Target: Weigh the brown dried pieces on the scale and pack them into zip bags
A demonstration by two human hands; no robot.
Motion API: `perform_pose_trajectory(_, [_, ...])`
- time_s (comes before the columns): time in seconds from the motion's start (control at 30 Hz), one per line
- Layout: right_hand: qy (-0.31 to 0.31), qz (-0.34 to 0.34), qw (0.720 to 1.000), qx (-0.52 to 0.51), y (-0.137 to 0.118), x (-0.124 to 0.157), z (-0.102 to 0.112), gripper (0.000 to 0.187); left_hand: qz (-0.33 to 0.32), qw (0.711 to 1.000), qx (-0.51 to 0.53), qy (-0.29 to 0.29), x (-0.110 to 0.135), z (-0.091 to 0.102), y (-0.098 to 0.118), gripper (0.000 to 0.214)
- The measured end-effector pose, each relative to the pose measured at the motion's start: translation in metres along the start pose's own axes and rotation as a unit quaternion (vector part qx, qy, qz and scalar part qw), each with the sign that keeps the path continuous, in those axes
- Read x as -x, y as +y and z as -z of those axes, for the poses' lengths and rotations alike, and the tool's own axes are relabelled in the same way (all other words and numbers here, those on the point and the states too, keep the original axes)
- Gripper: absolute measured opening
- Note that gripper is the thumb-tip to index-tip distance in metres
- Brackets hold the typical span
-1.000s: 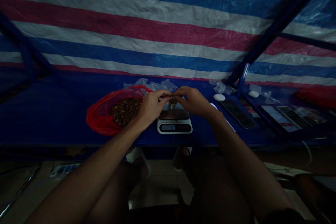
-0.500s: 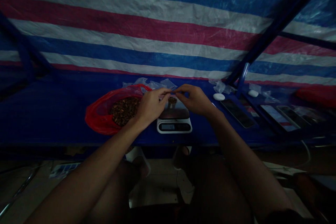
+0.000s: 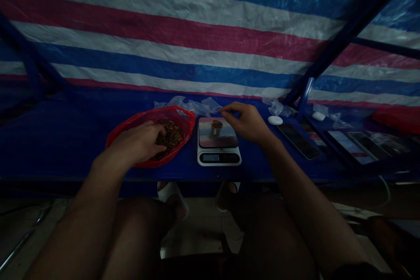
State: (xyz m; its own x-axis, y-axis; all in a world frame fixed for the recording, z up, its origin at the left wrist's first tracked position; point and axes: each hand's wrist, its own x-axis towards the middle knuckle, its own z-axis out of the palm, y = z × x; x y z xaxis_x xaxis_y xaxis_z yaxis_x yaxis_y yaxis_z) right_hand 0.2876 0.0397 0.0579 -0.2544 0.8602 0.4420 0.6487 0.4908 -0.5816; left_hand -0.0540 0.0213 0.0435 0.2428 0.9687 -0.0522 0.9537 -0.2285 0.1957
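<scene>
A: What moved?
B: In the head view, we see the left hand gone from the scale into the red plastic bag, fingers curled among brown pieces; grip unclear.
A: Right hand?
B: Over the digital scale, fingers narrow, empty, near the small cup of pieces.

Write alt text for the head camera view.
A person's left hand reaches into a red plastic bag of brown pieces, while the right hand hovers just right of a digital scale bearing a small cup. Phones lie on the blue table before a striped tarp.
</scene>
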Motion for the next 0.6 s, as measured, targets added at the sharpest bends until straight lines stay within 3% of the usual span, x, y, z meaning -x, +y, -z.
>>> perform_pose_trajectory(0.13, [-0.009,0.000,1.000,-0.008,-0.001,-0.001,-0.002,0.020,-0.037,0.998,0.036,0.024,-0.004,-0.012,-0.006,0.020])
perform_pose_trajectory(0.3, [-0.011,-0.001,1.000,-0.019,-0.001,-0.001,-0.003,0.021,-0.061,0.995,0.059,0.047,-0.005,-0.005,-0.002,0.017])
perform_pose_trajectory(0.47, [-0.014,-0.006,1.000,-0.019,-0.002,0.001,-0.001,0.021,-0.057,0.993,0.086,0.054,-0.003,0.007,0.014,0.019])
perform_pose_trajectory(0.6, [-0.016,-0.007,0.999,-0.029,-0.002,0.000,0.000,0.022,-0.105,0.971,0.198,0.078,0.002,0.013,0.036,0.023])
